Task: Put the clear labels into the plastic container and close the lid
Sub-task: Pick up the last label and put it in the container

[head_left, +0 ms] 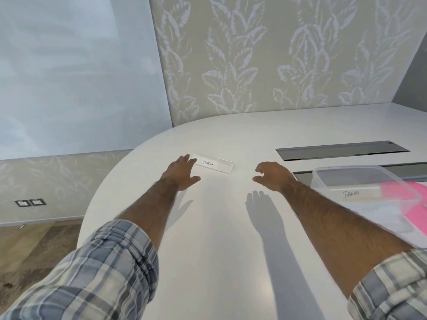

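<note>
Spanning most of the view, the white bench (pixel 219 227) carries a clear plastic container (pixel 360 181) at its right, open on top, with a pink lid (pixel 406 204) lying against its near right side. Inside the container lies a clear label marked "PANDA" (pixel 351 194). Farther left, a second clear label marked "PENGUIN" (pixel 213 163) rests alone on the bench. The left hand (pixel 181 173) spreads its fingers (pixel 184 159) wide, their tips at the label's left end, thumb apart beneath. The right hand (pixel 273 175) hovers empty just right of that label, fingers loosely curled, half open.
</note>
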